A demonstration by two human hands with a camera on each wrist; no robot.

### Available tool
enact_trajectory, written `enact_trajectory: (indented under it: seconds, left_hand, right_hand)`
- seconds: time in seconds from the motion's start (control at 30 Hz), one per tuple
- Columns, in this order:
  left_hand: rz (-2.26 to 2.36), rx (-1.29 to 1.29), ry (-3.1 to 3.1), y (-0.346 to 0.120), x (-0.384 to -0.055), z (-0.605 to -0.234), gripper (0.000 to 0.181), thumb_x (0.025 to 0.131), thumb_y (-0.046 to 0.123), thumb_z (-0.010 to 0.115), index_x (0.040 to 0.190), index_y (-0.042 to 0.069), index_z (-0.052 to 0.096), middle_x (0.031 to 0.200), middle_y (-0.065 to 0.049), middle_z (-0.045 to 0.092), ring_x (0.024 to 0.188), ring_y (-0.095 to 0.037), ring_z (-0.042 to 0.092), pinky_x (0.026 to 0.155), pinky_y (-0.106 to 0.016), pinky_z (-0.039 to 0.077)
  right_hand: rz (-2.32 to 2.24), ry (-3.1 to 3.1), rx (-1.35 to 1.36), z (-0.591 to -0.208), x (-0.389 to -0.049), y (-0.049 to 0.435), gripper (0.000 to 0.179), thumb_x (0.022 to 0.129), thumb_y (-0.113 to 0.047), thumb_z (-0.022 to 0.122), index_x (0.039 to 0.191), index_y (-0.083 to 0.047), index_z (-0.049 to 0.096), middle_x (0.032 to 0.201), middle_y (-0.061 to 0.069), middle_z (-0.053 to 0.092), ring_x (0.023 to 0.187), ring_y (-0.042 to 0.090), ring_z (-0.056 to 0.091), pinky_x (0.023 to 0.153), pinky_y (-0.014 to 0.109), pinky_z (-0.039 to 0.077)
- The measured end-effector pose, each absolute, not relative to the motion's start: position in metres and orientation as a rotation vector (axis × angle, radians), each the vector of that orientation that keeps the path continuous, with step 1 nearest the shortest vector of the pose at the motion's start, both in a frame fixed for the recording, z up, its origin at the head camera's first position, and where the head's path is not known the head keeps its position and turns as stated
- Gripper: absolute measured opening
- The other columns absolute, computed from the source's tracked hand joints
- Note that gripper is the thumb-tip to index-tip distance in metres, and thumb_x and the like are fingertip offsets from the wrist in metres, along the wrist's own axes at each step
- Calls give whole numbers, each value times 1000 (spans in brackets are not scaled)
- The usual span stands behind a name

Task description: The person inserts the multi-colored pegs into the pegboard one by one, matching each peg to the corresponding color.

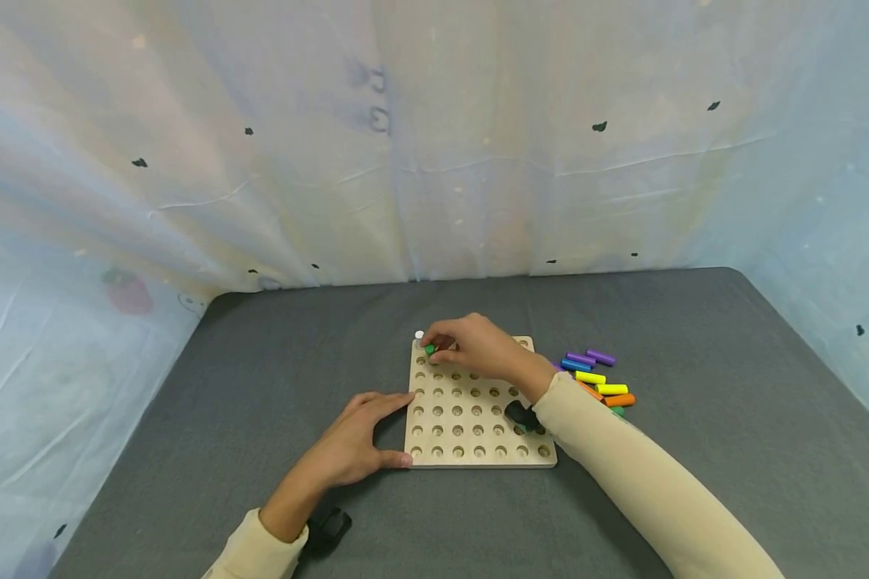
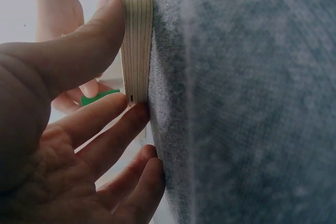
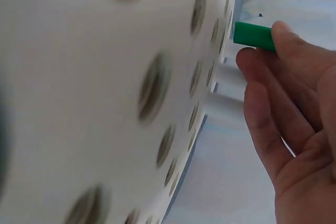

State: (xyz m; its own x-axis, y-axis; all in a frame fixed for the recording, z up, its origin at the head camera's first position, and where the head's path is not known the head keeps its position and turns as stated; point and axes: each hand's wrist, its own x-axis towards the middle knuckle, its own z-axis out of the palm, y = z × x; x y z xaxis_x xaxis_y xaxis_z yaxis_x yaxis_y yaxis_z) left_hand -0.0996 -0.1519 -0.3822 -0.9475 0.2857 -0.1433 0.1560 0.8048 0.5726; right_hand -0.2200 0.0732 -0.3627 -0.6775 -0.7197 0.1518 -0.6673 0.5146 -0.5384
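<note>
A square wooden board [image 1: 467, 441] with rows of round holes lies on the grey cloth. My right hand [image 1: 478, 347] is over its far left part and pinches a green peg [image 3: 252, 35] between thumb and fingertips. In the right wrist view the peg's free end is clear of the board's face. One white peg [image 1: 419, 334] stands at the far left corner, beside the right fingertips. My left hand [image 1: 355, 442] touches the board's left edge with thumb and fingertips, its fingers extended. The right hand and forearm hide part of the far holes and the right side.
Loose pegs lie right of the board: purple [image 1: 601, 357], blue [image 1: 576, 365], yellow [image 1: 611, 389], orange [image 1: 619, 400] and green [image 1: 618, 410]. The right sleeve partly covers them. Behind the grey table [image 1: 297, 346] hangs a pale curtain [image 1: 463, 145].
</note>
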Motion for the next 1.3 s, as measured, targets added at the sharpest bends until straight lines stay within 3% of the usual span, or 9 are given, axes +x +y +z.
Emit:
enact_trajectory:
  seconds: [0.87, 1.3]
  left_hand:
    - [873, 361, 2767, -152, -100, -385, 85, 68, 28, 91, 144, 24, 55, 145, 2, 56, 136, -26, 42, 109, -55, 38]
    - [853, 354, 2787, -151, -103, -387, 84, 69, 28, 91, 144, 24, 55, 145, 1, 56, 137, -26, 42, 110, -54, 39]
  right_hand:
    - [-789, 2648, -1142, -361, -218, 55, 31, 95, -18, 68, 125, -9, 68, 116, 4, 74, 103, 14, 71, 86, 29, 57]
    - [-838, 2732, -1080, -353, -195, 117, 34, 96, -20, 68, 130, -14, 66, 121, 1, 72, 104, 15, 70, 83, 32, 58]
